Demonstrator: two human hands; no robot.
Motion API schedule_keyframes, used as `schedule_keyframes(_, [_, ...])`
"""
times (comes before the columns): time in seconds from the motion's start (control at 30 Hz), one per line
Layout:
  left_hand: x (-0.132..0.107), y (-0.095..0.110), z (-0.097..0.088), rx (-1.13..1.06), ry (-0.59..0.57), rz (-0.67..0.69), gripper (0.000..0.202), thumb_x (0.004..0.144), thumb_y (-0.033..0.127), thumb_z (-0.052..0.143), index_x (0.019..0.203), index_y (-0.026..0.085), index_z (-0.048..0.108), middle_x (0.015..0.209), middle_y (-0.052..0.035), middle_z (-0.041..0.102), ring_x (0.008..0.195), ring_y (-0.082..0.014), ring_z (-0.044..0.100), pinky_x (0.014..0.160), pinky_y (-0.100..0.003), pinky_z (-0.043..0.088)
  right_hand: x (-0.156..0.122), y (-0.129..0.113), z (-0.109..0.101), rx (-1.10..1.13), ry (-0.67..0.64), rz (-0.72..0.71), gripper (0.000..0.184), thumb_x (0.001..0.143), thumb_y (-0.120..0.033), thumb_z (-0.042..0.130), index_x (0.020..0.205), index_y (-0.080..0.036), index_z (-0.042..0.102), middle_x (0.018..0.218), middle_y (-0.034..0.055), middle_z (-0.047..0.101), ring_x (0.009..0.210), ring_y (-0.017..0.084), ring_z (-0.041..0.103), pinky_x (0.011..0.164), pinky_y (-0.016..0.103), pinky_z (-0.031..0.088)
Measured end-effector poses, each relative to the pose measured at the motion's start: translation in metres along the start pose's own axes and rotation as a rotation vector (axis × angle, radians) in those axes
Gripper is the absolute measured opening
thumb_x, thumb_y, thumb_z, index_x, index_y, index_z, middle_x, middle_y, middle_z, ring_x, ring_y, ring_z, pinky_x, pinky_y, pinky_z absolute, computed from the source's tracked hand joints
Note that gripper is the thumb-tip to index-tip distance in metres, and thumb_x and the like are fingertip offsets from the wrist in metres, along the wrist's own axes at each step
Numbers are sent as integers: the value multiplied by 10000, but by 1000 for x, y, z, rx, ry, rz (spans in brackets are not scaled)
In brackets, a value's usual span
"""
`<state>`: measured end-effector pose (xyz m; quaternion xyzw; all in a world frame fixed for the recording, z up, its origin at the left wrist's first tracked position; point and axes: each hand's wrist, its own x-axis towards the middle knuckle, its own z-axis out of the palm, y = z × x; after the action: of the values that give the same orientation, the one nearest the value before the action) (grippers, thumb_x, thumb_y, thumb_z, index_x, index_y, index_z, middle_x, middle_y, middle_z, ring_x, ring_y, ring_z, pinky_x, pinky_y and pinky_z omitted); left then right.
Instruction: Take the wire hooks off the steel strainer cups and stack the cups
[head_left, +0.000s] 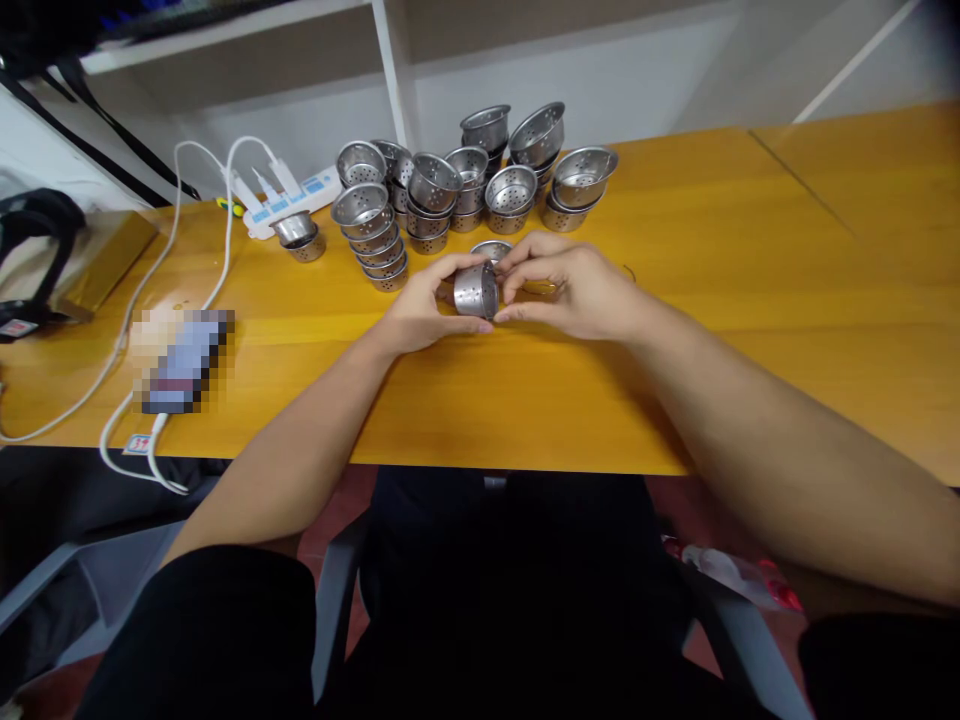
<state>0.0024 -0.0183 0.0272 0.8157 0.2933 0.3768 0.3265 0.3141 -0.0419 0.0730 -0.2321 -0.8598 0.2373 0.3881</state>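
Note:
Tipped on its side in front of me is a perforated metal strainer basket (472, 291). My left hand (420, 310) is closed around its left end, thumb below and fingers above. At the basket's right end, the curled fingers and thumb of my right hand (574, 290) grip the edge. Whether a smaller piece sits between those fingertips I cannot make out. Just behind lies another strainer basket (492, 249), partly hidden by my hands. A thin yellow item (540, 287) shows under my right hand.
Several stacks of strainer baskets (431, 185) stand along the back of the wooden table (750, 300). A short stack (300, 235) sits beside the white power strip (292, 200). White cables run to a phone (187, 360) at the left. Black headphones (34, 250) lie far left.

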Motion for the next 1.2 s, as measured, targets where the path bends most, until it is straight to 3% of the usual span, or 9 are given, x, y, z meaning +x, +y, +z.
schedule_keyframes(0.17, [-1, 2, 1, -35, 45, -94, 1308, 669, 1017, 1156, 1654, 244, 779, 1622, -177, 892, 1490, -415, 900, 1378, -596, 706, 1, -4, -1, -58, 73, 48, 654, 1040, -995, 944, 1038, -341, 926, 1413, 127, 885, 1422, 476, 811, 1344, 733, 632])
schedule_keyframes(0.33, [2, -13, -1, -53, 187, -100, 1281, 665, 1047, 1129, 1607, 272, 740, 1588, -167, 868, 1479, -405, 889, 1332, -591, 728, -5, 19, -29, -217, 266, 143, 583, 1087, -956, 920, 1111, -374, 895, 1585, 193, 826, 1527, 532, 728, 1408, 839, 571])
schedule_keyframes(0.47, [6, -15, 2, -83, 251, -75, 1263, 741, 1096, 1053, 1655, 313, 669, 1558, -145, 849, 1513, -392, 864, 1362, -624, 701, -18, 60, -54, -316, 52, 261, 600, 1054, -897, 965, 1032, -306, 866, 1318, 223, 861, 1275, 517, 806, 1236, 859, 652])
schedule_keyframes(0.57, [6, -11, 2, -62, 297, -89, 1219, 813, 1111, 996, 1670, 311, 661, 1558, -159, 843, 1576, -418, 833, 1412, -671, 671, -24, 79, -58, -327, -132, 330, 491, 974, -725, 1053, 1000, -274, 861, 1075, 173, 861, 1014, 431, 813, 1049, 750, 732])
schedule_keyframes(0.67, [5, -11, 1, -33, 317, -117, 1203, 867, 1111, 962, 1704, 304, 655, 1608, -188, 830, 1668, -452, 786, 1464, -706, 636, -25, 80, -48, -310, -136, 322, 409, 986, -634, 1021, 1128, -275, 887, 1092, 147, 882, 1006, 415, 836, 1069, 708, 762])
schedule_keyframes(0.77, [4, -17, 0, -39, 334, -137, 1203, 899, 1110, 940, 1737, 301, 642, 1634, -199, 821, 1729, -471, 755, 1486, -711, 623, -22, 68, -28, -348, -61, 291, 437, 1041, -585, 922, 1354, -281, 894, 1375, 189, 890, 1271, 501, 872, 1230, 802, 731])
schedule_keyframes(0.87, [3, -26, 2, -58, 369, -152, 1200, 898, 1112, 938, 1714, 279, 656, 1665, -213, 824, 1719, -470, 768, 1467, -683, 653, -15, 53, -6, -323, 32, 231, 619, 1076, -549, 889, 1632, -284, 827, 1655, 212, 830, 1549, 557, 804, 1398, 861, 626])
schedule_keyframes(1.03, [3, -40, 2, -50, 334, -139, 1231, 909, 1081, 959, 1781, 286, 610, 1769, -230, 786, 1709, -441, 788, 1443, -629, 681, -7, 36, 16, -211, -17, 131, 533, 1161, -515, 816, 1659, -327, 837, 1690, 169, 858, 1582, 510, 817, 1435, 840, 615])
schedule_keyframes(1.2, [2, -49, -1, -5, 294, -107, 1260, 888, 1006, 1027, 1829, 281, 606, 1848, -244, 742, 1710, -448, 785, 1482, -656, 648, -6, 25, 20, -78, -4, 153, 875, 1136, -547, 913, 1927, -294, 636, 1845, 198, 777, 1637, 508, 811, 1465, 801, 612])
